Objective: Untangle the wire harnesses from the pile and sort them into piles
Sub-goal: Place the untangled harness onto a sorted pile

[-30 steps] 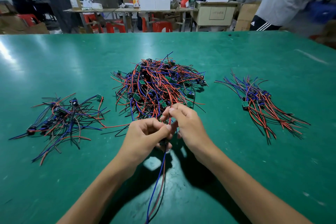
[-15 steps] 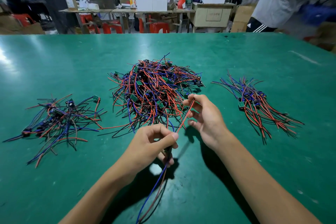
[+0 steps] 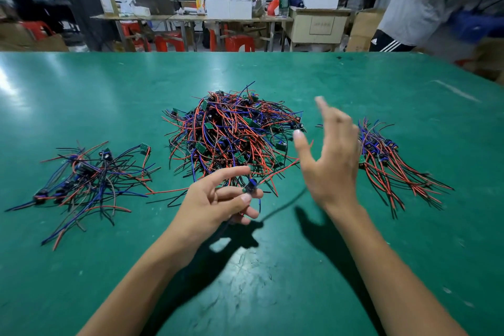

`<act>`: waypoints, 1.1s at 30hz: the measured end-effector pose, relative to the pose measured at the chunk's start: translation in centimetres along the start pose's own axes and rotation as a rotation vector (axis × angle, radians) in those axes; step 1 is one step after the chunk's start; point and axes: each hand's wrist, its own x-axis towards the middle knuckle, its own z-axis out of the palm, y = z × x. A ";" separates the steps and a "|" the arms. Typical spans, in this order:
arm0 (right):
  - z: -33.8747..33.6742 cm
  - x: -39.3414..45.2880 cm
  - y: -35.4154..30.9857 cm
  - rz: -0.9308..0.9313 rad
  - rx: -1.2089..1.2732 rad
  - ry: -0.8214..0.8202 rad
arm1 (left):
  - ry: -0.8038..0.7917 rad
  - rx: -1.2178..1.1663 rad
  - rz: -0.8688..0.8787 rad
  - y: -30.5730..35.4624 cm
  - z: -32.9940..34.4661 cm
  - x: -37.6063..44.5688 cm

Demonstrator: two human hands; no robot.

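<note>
Nearest, the left hand (image 3: 215,203) hovered above the green desk (image 3: 81,84), its grip pinching one wire harness (image 3: 251,186) by its small blue part between thumb and fingers. Just beyond, the right hand (image 3: 331,161) was raised, its grip wide and holding nothing. Farther out, the tangled pile (image 3: 231,131) lay mid-desk, the left pile (image 3: 90,180) toward the left edge, and the right pile (image 3: 392,163) toward the right edge.

On the green table (image 3: 81,90) lie 3 wire piles; the left hand (image 3: 215,202) pinches a harness (image 3: 251,187), while the right hand (image 3: 330,161) hovers, fingers spread.
</note>
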 end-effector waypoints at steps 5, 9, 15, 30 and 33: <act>0.3 -2.4 -3.2 -0.453 0.118 -0.423 | 0.047 -0.037 0.018 0.0 -0.1 0.3; 0.3 -3.0 -3.5 -0.367 0.219 -0.634 | 0.079 0.019 0.015 -0.4 -0.6 0.5; -0.2 -2.5 -2.9 -0.378 0.138 -0.413 | 0.087 0.120 0.069 -0.1 -1.0 0.6; -0.9 0.1 1.2 -0.146 0.056 -0.262 | 0.494 0.645 0.419 -0.3 -2.2 0.8; -0.8 -0.1 1.3 -0.146 0.073 -0.248 | 0.569 0.650 0.433 -0.4 -2.2 0.9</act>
